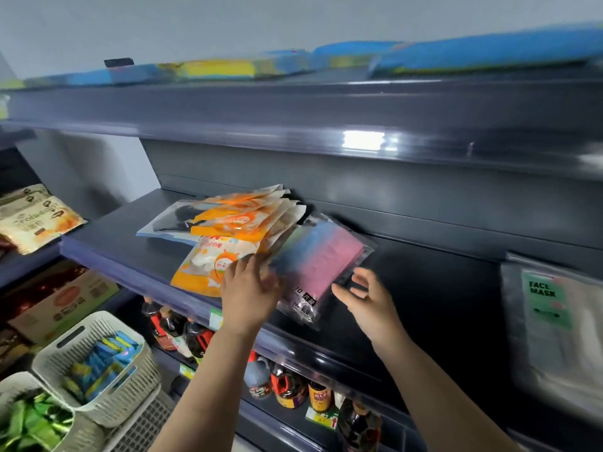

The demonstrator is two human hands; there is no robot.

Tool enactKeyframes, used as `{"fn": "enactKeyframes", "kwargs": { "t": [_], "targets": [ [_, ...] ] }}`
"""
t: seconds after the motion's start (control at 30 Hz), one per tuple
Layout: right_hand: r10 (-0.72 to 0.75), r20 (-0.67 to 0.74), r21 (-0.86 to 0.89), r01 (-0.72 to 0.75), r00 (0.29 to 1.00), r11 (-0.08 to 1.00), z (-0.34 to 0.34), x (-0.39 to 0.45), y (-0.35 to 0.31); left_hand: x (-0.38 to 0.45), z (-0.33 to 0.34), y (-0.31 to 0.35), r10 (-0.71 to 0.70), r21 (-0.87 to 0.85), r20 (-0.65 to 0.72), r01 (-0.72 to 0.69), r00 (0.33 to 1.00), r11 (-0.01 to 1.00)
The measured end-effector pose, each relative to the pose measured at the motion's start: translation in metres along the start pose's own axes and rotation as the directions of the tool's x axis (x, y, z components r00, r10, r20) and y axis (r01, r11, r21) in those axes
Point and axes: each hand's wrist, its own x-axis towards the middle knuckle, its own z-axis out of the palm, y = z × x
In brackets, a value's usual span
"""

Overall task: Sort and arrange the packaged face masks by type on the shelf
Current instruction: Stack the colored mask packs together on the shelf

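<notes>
Far left, neighbouring bay: tan snack bags (pixel 36 216), crinkly film, leaning on each other, not part of this job. Below them a cardboard carton (pixel 65 298), then white slatted plastic baskets (pixel 94 363) with small blue/yellow sachets, and green foil packs in the nearer one. Middle shelf (pixel 107 252), dark smooth metal with a clear price rail along the near edge, carries the masks. Left pile: a clear-and-dark flat pouch (pixel 169 220) at the bottom, with orange mask packs (pixel 241 223) fanned on top, glossy soft plastic, one big orange pack (pixel 208 265) hanging over the near edge. The fan looks unsquared, so probably mid-sort. Left hand (pixel 251 285) is on the seam between orange pile and the pastel gradient pack (pixel 313 259), fingers loosely spread and blurred; can't tell if it pinches anything, reads as pressing/separating. The gradient pack is a clear crinkly bag, blue-to-pink contents, lying diagonal, near corner at the shelf edge, partly tucked under the orange fan. Right hand (pixel 365 295) is just beside its right edge, fingers wide and curved, holding nothing, looks set to take that pack. Far right, well apart: a frosted pack with green FACE MASK label (pixel 548 305), flat, alone, likely the start of its own group. Below: dark sauce bottles (pixel 287 386). Top shelf: blurred blue/yellow flat packs (pixel 483 53).
</notes>
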Motion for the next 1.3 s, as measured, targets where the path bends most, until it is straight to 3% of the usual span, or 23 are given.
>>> {"fn": "enactKeyframes", "kwargs": {
  "t": [0.17,0.27,0.4,0.57,0.67,0.77,0.9,1.1,1.2,1.3],
  "targets": [
    [0.102,-0.146,0.127,-0.084,0.984,0.988,0.032,0.030,0.000,0.037,-0.003,-0.008,0.041,-0.127,0.201,-0.015,0.979,0.992],
    [0.125,-0.250,0.281,-0.052,0.960,0.958,0.042,0.045,0.000,0.052,0.000,-0.010,0.063,-0.114,0.301,-0.029,0.952,0.993],
    [0.143,-0.384,0.285,-0.030,0.912,0.958,0.046,0.061,0.006,0.061,0.004,-0.012,0.092,-0.119,0.414,-0.047,0.906,0.992],
    [0.169,-0.269,0.231,-0.107,0.948,0.967,0.045,0.066,0.007,0.075,0.018,-0.022,0.171,-0.159,0.523,-0.102,0.835,0.982],
    [0.197,-0.265,0.206,-0.144,0.944,0.968,0.042,0.060,0.004,0.078,0.018,-0.020,0.141,-0.308,0.543,0.040,0.828,0.951],
    [0.179,-0.267,0.130,-0.149,0.947,0.980,0.033,0.055,0.001,0.077,0.024,-0.019,0.178,-0.369,0.585,0.065,0.792,0.927],
    [0.171,-0.190,0.151,-0.143,0.967,0.978,0.027,0.053,-0.008,0.085,0.026,-0.018,0.140,-0.518,0.595,0.243,0.792,0.820],
    [0.249,-0.154,0.271,-0.201,0.956,0.941,0.024,0.057,-0.010,0.087,0.025,-0.009,0.055,-0.594,0.627,0.431,0.777,0.679],
    [0.278,-0.109,0.300,-0.235,0.954,0.924,0.019,0.050,-0.010,0.084,0.030,-0.007,0.080,-0.632,0.630,0.450,0.773,0.631],
    [0.225,-0.153,0.252,-0.182,0.962,0.950,0.013,0.041,-0.009,0.076,0.038,-0.004,0.123,-0.689,0.591,0.419,0.797,0.591]
  ]
}}
